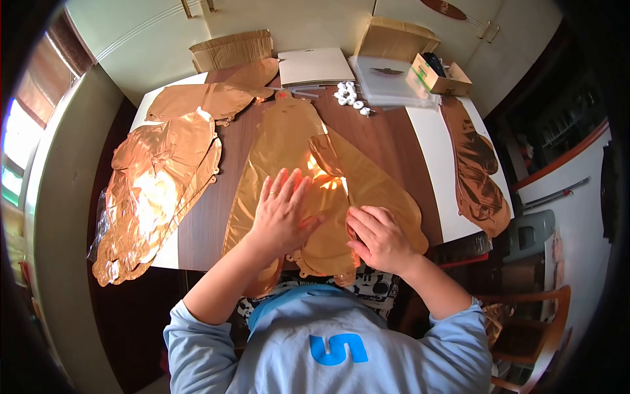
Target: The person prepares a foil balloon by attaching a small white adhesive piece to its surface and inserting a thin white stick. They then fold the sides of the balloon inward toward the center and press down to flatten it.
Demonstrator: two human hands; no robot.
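Note:
A large copper-coloured foil balloon (pixel 387 197), uninflated, lies spread over the middle of the table with part of it folded over. My left hand (pixel 282 210) rests flat on its left part, fingers stretched out and a ring on one of them. My right hand (pixel 380 238) is closed at the folded edge right of centre, with the fingertips and thumb on the foil. The balloon's lower end hangs near the table's front edge, close to my body. More flat foil balloons (pixel 157 177) are piled at the left.
At the back stand a white flat box (pixel 316 65), white coils (pixel 346 96), clear plastic sheets (pixel 387 80) and a small open carton (pixel 441 77). Another folded foil balloon (pixel 474 171) lies along the right edge. A wooden chair (pixel 535 335) stands at the lower right.

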